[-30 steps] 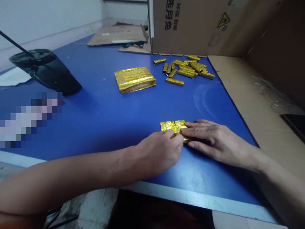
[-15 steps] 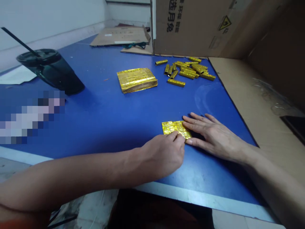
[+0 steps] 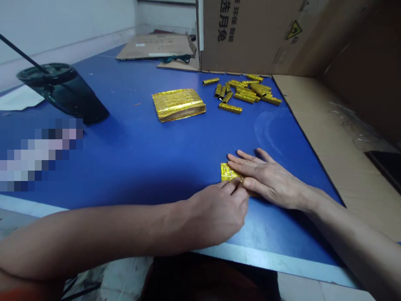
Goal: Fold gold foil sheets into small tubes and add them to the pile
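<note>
A sheet of shiny gold foil paper (image 3: 228, 172) lies on the blue table in front of me, partly covered by both hands. My left hand (image 3: 221, 209) is closed at the sheet's near edge, its thumb and fingers pinching the paper. Stretched out flat, my right hand (image 3: 261, 175) presses on the sheet's right part with the fingers spread. Beyond them rests a thick stack of gold paper (image 3: 178, 104). To its right is a loose pile of small folded gold paper strips (image 3: 246, 93).
A dark tumbler with a straw (image 3: 65, 92) stands at the left of the blue table (image 3: 131, 150). A large cardboard box (image 3: 250, 37) borders the back right. Flat cardboard (image 3: 153, 45) lies at the back, and a blurred-out item (image 3: 37, 156) at the left.
My right hand has slid left over the gold paper and now covers more of it. My left hand has shifted slightly right, still pinching the near edge. Less of the sheet shows.
</note>
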A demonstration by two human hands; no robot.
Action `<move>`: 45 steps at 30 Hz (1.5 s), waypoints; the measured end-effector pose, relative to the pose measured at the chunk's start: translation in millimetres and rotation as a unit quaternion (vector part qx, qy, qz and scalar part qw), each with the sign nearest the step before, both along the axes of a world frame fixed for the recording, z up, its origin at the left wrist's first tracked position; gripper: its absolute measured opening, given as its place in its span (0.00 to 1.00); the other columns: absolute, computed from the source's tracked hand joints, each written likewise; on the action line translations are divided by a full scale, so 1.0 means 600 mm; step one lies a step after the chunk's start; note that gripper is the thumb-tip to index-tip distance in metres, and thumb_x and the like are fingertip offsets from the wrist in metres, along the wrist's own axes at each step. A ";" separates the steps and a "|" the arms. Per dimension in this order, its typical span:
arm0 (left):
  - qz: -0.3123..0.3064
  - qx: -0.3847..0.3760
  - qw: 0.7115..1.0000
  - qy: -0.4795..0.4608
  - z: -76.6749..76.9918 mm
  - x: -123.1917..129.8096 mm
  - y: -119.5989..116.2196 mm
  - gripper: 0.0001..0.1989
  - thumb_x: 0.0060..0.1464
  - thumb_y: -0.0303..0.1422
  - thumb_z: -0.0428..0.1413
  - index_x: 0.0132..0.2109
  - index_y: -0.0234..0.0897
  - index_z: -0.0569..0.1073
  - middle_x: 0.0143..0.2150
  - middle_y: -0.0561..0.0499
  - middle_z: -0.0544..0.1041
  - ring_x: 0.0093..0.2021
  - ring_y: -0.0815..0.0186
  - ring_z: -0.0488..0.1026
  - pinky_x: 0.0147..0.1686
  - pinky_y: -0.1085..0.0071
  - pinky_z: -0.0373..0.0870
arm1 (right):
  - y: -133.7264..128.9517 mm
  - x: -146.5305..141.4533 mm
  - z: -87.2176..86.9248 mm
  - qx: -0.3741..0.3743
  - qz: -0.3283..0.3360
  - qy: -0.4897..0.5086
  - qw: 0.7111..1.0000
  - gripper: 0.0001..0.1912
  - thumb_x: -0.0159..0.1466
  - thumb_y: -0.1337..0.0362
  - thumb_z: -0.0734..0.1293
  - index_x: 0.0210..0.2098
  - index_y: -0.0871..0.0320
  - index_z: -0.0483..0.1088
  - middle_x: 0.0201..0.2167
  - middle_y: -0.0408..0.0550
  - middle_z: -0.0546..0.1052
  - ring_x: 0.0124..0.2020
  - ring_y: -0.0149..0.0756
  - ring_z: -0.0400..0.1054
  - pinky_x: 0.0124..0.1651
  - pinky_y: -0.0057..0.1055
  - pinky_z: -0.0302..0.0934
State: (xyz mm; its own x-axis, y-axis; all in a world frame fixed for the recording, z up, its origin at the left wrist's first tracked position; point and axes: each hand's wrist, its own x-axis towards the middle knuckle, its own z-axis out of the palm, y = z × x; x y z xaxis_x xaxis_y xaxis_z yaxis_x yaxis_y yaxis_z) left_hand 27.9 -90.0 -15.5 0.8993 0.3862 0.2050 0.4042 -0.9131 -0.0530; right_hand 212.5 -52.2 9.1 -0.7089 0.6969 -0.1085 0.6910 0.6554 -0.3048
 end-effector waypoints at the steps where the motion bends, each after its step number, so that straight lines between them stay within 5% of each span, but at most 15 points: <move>1: 0.001 0.002 1.000 0.002 0.001 0.000 -0.001 0.13 0.55 0.32 0.50 0.45 0.27 0.68 0.44 0.38 0.73 0.48 0.57 0.68 0.46 0.63 0.64 | 0.002 0.002 0.000 0.009 -0.006 -0.006 1.000 0.26 0.65 0.51 0.49 0.60 0.51 0.51 0.62 0.47 0.54 0.63 0.45 0.41 0.59 0.60 0.33; 12: -0.018 0.024 1.000 0.006 0.009 0.001 -0.032 0.14 0.56 0.31 0.48 0.47 0.27 0.67 0.50 0.33 0.69 0.51 0.53 0.66 0.47 0.57 0.62 | 0.009 0.007 -0.009 0.088 -0.021 -0.044 0.995 0.22 0.65 0.53 0.51 0.57 0.49 0.58 0.62 0.48 0.55 0.63 0.45 0.41 0.57 0.58 0.40; 18: -0.059 -0.108 0.991 -0.048 0.033 -0.007 -0.014 0.10 0.57 0.31 0.45 0.40 0.34 0.69 0.38 0.45 0.73 0.37 0.66 0.70 0.35 0.71 0.67 | 0.010 0.012 -0.014 0.103 -0.024 -0.055 0.993 0.25 0.64 0.53 0.55 0.59 0.50 0.55 0.63 0.51 0.52 0.63 0.48 0.41 0.56 0.60 0.42; 23: 0.124 -0.053 0.989 -0.051 0.042 -0.026 0.062 0.09 0.57 0.32 0.46 0.36 0.35 0.70 0.35 0.48 0.71 0.37 0.64 0.68 0.34 0.71 0.64 | 0.012 0.013 -0.014 0.095 -0.018 -0.058 0.994 0.25 0.64 0.52 0.54 0.59 0.49 0.55 0.63 0.52 0.52 0.63 0.49 0.41 0.56 0.60 0.42; 31: 0.215 -0.109 0.964 0.110 0.050 -0.025 0.112 0.23 0.50 0.49 0.52 0.42 0.32 0.64 0.32 0.46 0.75 0.32 0.57 0.73 0.29 0.68 0.63 | 0.012 0.014 -0.014 0.081 -0.019 -0.065 0.994 0.26 0.64 0.51 0.53 0.59 0.50 0.54 0.63 0.53 0.49 0.63 0.49 0.39 0.56 0.61 0.41; 41: 0.142 -0.076 0.982 0.094 0.041 -0.016 0.071 0.40 0.32 0.59 0.56 0.42 0.28 0.65 0.35 0.43 0.74 0.36 0.53 0.72 0.36 0.62 0.63 | 0.012 0.012 -0.013 0.066 -0.026 -0.073 0.995 0.26 0.63 0.49 0.52 0.59 0.48 0.54 0.64 0.53 0.49 0.63 0.49 0.39 0.57 0.59 0.40; 45: 0.068 -0.057 0.995 0.039 0.036 -0.016 0.055 0.31 0.37 0.52 0.60 0.40 0.30 0.67 0.37 0.44 0.72 0.38 0.57 0.70 0.35 0.66 0.64 | 0.012 0.013 -0.016 0.064 -0.033 -0.068 0.995 0.26 0.63 0.49 0.52 0.60 0.46 0.53 0.64 0.51 0.48 0.63 0.49 0.38 0.57 0.59 0.39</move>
